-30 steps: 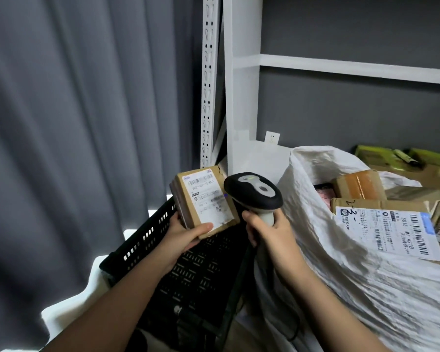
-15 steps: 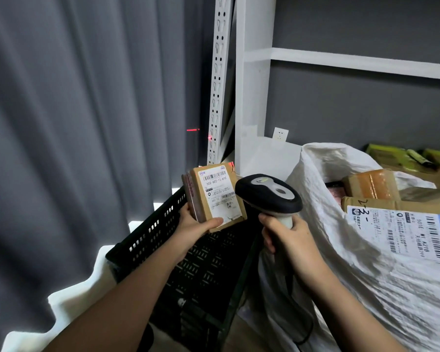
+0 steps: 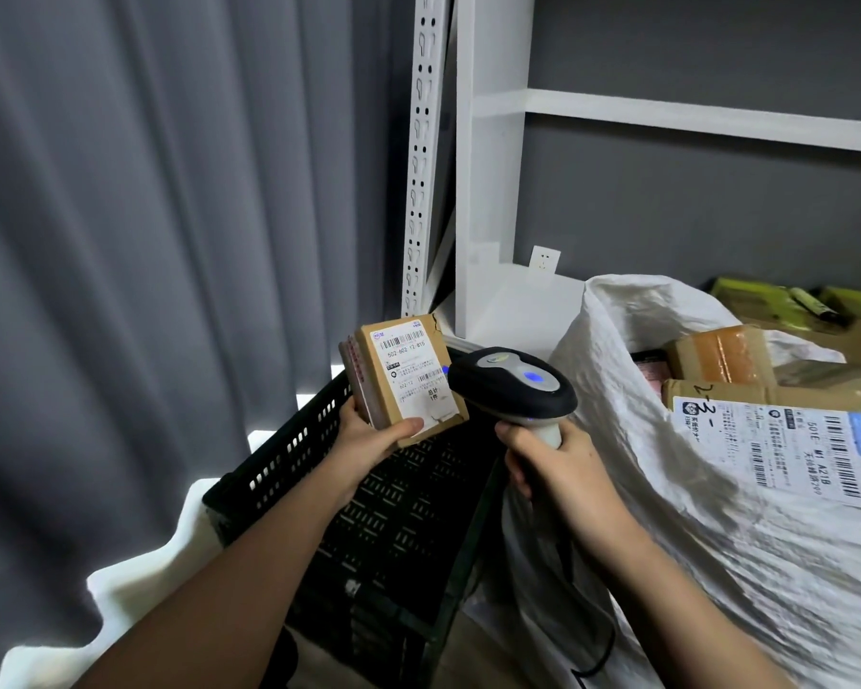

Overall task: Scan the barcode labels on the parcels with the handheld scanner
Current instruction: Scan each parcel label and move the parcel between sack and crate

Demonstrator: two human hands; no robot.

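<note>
My right hand (image 3: 555, 464) wrapped round scanner (image 3: 515, 387) handle, head up top, nose aimed left at parcel (image 3: 408, 377). Left hand (image 3: 369, 435) grips parcel bottom, long axis upright, label facing scanner, over black crate (image 3: 369, 514).

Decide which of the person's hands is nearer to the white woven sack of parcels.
Right. The right hand, gripping the scanner, sits against the white sack; the left hand holds the small parcel farther left, above the black crate.
</note>
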